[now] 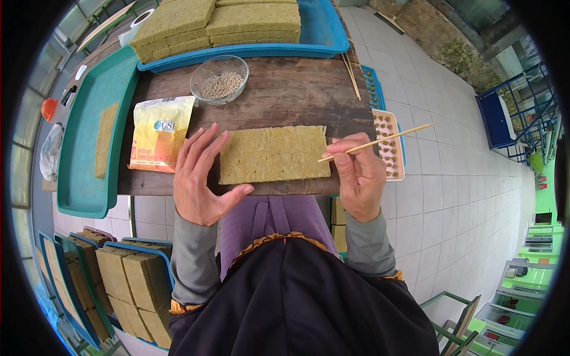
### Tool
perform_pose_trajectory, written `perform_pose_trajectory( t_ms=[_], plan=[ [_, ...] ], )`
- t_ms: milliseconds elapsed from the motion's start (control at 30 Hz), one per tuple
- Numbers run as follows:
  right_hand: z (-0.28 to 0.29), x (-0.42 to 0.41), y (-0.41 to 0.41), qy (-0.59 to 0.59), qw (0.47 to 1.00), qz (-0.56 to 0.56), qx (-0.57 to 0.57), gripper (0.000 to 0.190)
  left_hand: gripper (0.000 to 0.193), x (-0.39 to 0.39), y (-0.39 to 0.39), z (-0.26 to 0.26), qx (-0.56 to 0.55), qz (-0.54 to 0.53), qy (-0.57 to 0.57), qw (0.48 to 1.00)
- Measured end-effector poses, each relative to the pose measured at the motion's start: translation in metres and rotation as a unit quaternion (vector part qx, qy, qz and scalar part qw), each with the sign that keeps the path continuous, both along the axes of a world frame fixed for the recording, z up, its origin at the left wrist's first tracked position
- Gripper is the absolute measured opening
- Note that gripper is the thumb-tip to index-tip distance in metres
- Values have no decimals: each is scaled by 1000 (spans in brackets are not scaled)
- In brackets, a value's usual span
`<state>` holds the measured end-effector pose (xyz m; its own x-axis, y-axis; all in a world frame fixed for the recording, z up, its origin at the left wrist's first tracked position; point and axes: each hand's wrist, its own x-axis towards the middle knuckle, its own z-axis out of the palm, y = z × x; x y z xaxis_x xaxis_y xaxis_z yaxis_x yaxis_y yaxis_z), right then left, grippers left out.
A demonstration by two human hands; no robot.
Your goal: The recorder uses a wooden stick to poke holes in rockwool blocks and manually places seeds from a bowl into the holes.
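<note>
A scored slab of rockwool growing medium [274, 153] lies flat at the near edge of the wooden table. Over its left end is my left hand [200, 175], fingers spread and nothing held. My right hand [363, 175] pinches a thin wooden skewer [392, 139] between thumb and fingers; its tip points left, over the slab's right end. Small dark holes show in the slab. Behind it stands a glass bowl [219, 80] of small round pale seeds [222, 85]. A yellow and orange seed packet [159, 133] lies left of my left hand.
A teal tray [84, 129] with a rockwool piece [106, 140] stands at left. Stacked rockwool slabs [254, 23] fill much of a blue tray [327, 38] behind. More skewers [352, 75] lie at the table's right edge, near a low pale tray of small plugs [388, 144].
</note>
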<state>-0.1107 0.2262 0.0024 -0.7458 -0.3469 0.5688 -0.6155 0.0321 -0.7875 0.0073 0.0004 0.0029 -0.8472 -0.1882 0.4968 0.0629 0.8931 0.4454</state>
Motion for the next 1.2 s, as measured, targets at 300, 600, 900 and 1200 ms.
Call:
perform_pose_trajectory(
  t_ms=[300,600,900,1200],
  plan=[
    [-10,-1,7,-9,999,40,13,9,78,0,-2,-4,-43,6,-40,998],
    [-7,-3,4,44,997,36,49,10,76,0,-3,-4,-41,2,-41,998],
    [-3,-3,5,25,995,57,72,6,76,-1,-2,-3,-42,3,-42,998],
    [-7,-1,3,34,998,-45,29,7,77,-1,-2,-3,-37,1,-43,998]
  ],
)
